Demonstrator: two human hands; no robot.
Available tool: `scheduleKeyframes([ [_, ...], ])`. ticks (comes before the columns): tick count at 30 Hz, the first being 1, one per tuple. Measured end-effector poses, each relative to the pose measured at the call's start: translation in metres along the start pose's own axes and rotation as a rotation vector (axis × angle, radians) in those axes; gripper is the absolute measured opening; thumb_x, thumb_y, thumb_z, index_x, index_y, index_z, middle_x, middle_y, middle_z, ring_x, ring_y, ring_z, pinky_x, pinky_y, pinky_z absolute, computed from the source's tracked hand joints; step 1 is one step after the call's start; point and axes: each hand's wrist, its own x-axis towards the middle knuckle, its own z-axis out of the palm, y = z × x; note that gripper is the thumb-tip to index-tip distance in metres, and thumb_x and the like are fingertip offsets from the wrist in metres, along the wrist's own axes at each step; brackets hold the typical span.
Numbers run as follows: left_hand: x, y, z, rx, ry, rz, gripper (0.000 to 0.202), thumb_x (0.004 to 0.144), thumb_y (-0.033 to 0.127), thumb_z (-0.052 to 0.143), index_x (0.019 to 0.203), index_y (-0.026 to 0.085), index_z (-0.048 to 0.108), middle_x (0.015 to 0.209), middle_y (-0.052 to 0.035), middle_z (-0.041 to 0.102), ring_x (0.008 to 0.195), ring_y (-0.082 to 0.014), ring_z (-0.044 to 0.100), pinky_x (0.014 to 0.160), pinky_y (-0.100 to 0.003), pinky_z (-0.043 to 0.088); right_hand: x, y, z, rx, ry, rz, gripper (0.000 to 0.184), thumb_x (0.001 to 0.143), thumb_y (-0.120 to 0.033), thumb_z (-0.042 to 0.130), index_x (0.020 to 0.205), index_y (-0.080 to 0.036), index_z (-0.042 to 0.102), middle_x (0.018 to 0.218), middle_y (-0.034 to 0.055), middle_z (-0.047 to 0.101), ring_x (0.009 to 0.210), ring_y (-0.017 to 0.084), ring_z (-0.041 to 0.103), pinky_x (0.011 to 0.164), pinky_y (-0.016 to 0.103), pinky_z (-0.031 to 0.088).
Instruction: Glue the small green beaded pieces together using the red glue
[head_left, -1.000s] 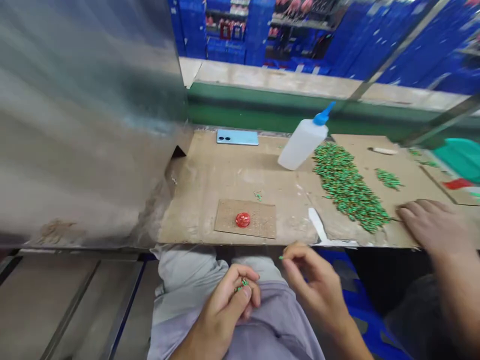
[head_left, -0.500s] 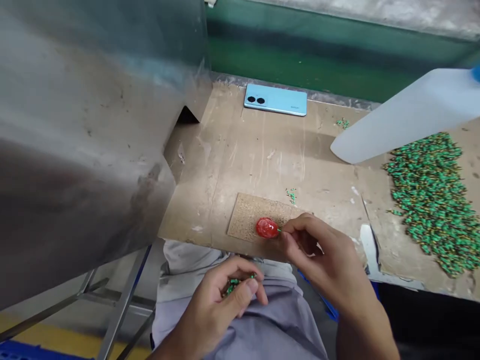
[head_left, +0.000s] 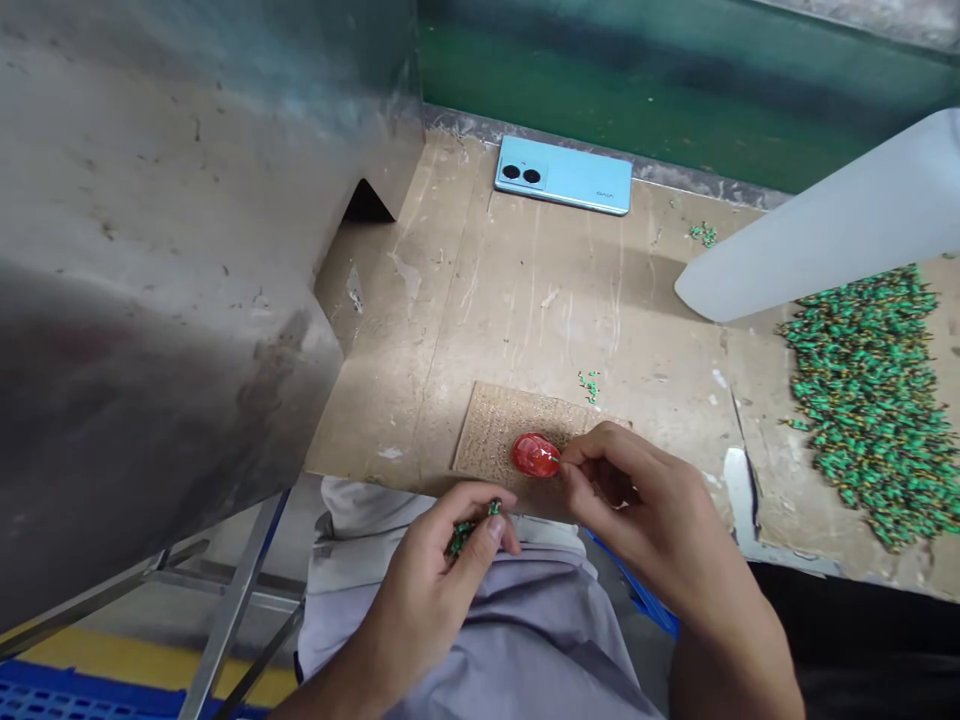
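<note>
My left hand [head_left: 431, 580] is closed around several small green pieces [head_left: 459, 538], with one pinched at the thumb and index finger. The thumb and index finger of my right hand [head_left: 652, 510] pinch one thin green piece [head_left: 556, 458]. Its tip meets the right end of a glossy red oval [head_left: 534, 454]; whether this is a solid thing or a pool of red liquid, I cannot tell. Beneath the oval lies a thin, speckled tan board [head_left: 480, 425] at the table's front edge. Some loose green pieces [head_left: 590, 386] lie just behind the board.
A large pile of green pieces [head_left: 870, 410] covers the right of the cardboard-topped table [head_left: 420, 340]. A white plastic bottle [head_left: 825, 220] leans over it. At the back lies a light blue phone [head_left: 566, 178]. Sheet metal [head_left: 187, 230] walls off the left side.
My left hand has risen a little towards the table edge. The green piece in my right hand now reaches over the red oval's right end. The view has shifted slightly.
</note>
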Motion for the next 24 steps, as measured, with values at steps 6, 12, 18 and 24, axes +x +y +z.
scheduleKeyframes([
  [6,0.003,0.001,0.003,0.161,0.037,0.078,0.028,0.104,0.037,0.054,0.116,0.019,0.072,0.08,-0.0024,0.075,0.079,-0.0194,0.07,0.078,-0.029,0.053,-0.001,0.0,0.002,0.015,0.018,-0.002,0.011,0.102,-0.02,0.063,0.091,-0.024,0.065,0.076,-0.0049,0.059,0.061,0.009,0.053,0.055,0.022,0.041],
  [12,0.003,0.005,0.001,0.173,0.021,0.1,0.023,0.104,0.033,0.057,0.108,0.021,0.076,0.089,-0.0028,0.08,0.088,-0.0193,0.074,0.083,-0.026,0.056,0.001,-0.001,0.002,0.032,-0.013,0.028,0.012,0.104,-0.022,0.062,0.092,-0.024,0.065,0.077,-0.0046,0.06,0.062,0.01,0.054,0.057,0.023,0.042],
  [18,0.002,0.008,-0.001,0.117,-0.006,0.157,0.019,0.101,0.03,0.065,0.1,0.025,0.083,0.095,-0.0021,0.08,0.091,-0.0183,0.074,0.084,-0.025,0.057,-0.01,0.012,-0.016,0.06,0.087,0.058,0.014,0.103,-0.021,0.06,0.09,-0.025,0.062,0.074,-0.0054,0.058,0.059,0.01,0.052,0.053,0.022,0.041],
  [24,0.0,-0.001,0.004,-0.001,-0.041,0.012,0.015,0.1,0.035,0.068,0.109,0.027,0.076,0.083,0.0009,0.081,0.087,-0.0199,0.077,0.086,-0.029,0.06,-0.035,0.032,-0.03,0.024,0.051,0.117,0.015,0.1,-0.021,0.061,0.086,-0.024,0.062,0.072,-0.0045,0.059,0.057,0.01,0.053,0.051,0.022,0.042],
])
